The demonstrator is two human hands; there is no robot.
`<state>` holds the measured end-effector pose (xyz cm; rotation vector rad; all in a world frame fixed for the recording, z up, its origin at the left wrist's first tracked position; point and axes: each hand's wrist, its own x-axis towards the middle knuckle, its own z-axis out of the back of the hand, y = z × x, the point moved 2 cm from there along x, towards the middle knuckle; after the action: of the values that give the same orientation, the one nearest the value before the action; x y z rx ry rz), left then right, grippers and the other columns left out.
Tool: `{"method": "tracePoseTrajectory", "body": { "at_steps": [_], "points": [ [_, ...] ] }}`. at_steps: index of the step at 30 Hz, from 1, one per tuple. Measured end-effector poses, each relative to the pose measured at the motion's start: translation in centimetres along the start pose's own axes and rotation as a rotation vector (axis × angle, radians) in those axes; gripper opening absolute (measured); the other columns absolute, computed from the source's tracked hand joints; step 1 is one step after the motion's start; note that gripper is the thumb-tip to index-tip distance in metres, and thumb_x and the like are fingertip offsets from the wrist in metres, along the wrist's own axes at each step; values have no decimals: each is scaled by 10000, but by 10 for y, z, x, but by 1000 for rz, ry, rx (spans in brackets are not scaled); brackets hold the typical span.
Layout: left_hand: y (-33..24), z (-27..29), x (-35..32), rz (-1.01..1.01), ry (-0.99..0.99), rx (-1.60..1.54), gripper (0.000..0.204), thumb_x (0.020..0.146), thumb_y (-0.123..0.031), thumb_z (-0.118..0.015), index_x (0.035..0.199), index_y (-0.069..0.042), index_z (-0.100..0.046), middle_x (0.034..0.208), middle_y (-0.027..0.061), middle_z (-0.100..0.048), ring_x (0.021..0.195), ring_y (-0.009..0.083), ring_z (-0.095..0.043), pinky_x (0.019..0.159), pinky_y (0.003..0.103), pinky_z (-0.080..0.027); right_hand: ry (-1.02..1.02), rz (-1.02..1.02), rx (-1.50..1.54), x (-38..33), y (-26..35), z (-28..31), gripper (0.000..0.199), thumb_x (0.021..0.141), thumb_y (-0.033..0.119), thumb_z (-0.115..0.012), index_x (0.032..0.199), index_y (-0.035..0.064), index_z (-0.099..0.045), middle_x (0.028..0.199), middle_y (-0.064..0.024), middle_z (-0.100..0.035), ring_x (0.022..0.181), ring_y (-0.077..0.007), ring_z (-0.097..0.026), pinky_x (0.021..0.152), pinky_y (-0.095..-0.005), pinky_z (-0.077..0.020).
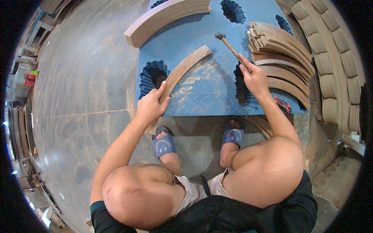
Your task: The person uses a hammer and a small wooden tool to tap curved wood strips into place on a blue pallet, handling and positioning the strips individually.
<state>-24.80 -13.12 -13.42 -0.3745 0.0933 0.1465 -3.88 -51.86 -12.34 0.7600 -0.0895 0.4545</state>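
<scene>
My left hand is closed round the lower end of a curved wooden strip. The strip arcs up and to the right over a blue plastic pallet, its near end jutting past the pallet's front edge. In my right hand is a small hammer with a pale wooden handle and a dark, rounded head. I grip it low on the handle, with a finger stretched along it. The hammer's head is above the pallet, to the right of the strip's far end and apart from it.
A neat stack of curved wooden strips lies at the pallet's far left. More curved pieces are piled loosely at its right, near a red utility knife. The pallet has several dark ribbed holes. Tall rows of curved wood stand farther right.
</scene>
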Motion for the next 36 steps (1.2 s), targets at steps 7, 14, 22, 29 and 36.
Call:
{"method": "tracePoseTrajectory", "body": {
  "at_steps": [7, 14, 22, 29, 36],
  "points": [
    [4, 1, -5, 19, -3, 8, 743, 1053, -442, -733, 1743, -271, -515, 1100, 159, -751, 1011, 418, -781, 869, 539, -636, 394, -606, 798, -15, 33, -23, 569, 1200, 405, -632, 1735, 232, -545, 761, -25, -688, 516, -115, -592, 452, -305, -462],
    [-2, 2, -4, 41, 29, -3, 741, 1055, -439, -733, 1742, -269, -516, 1096, 168, -749, 1021, 414, -780, 882, 536, -635, 334, -749, 899, -60, 60, -55, 563, 1231, 387, -576, 1774, 279, -476, 786, -8, -614, 526, -105, -529, 459, -285, -434],
    [-3, 1, -1, 8, 9, 4, 754, 1054, -448, -737, 1745, -254, -508, 1109, 171, -754, 1025, 418, -778, 888, 538, -637, 346, -715, 903, -75, 70, -64, 556, 1235, 380, -562, 1774, 273, -479, 774, -17, -613, 527, -106, -532, 464, -291, -437],
    [-1, 1, -3, 30, 31, 10, 743, 1064, -457, -724, 1747, -265, -502, 1133, 169, -759, 1038, 421, -779, 894, 541, -639, 439, -684, 916, -51, 93, -75, 540, 1219, 389, -593, 1748, 308, -524, 753, -13, -633, 517, -107, -548, 454, -303, -439],
    [-1, -1, -2, 23, 22, 13, 741, 1068, -456, -718, 1749, -265, -501, 1121, 165, -758, 1045, 417, -779, 899, 539, -639, 301, -695, 924, -69, 74, -65, 557, 1217, 370, -606, 1758, 278, -508, 723, -9, -617, 493, -109, -524, 440, -300, -425]
  ]
}}
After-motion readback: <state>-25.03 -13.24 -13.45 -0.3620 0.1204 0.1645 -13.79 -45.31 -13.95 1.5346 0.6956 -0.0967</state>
